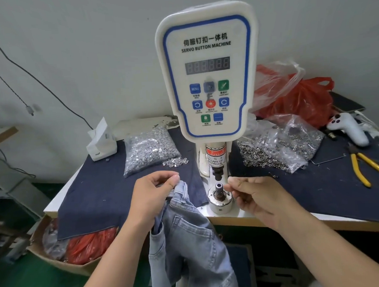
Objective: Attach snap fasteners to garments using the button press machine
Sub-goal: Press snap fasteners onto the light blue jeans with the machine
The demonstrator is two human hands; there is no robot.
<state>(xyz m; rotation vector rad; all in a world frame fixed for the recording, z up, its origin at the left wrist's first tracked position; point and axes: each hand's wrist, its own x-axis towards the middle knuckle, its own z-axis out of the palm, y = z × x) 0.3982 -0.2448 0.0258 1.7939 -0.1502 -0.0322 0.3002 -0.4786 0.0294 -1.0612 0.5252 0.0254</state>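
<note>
Left hand pinches jeans waistband; right hand pinched beside die.

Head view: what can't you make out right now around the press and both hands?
- right hand: fingertips pinched; any snap between them is too small to tell.
- left hand: covers the jeans waistband edge it grips.
- jeans: lower part cut off by the bottom edge.
- display: digits unreadable.

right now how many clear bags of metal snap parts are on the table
2: one bag left of the button machine, one bag right of it, spilling rings. More may hide under the red bags.
</note>
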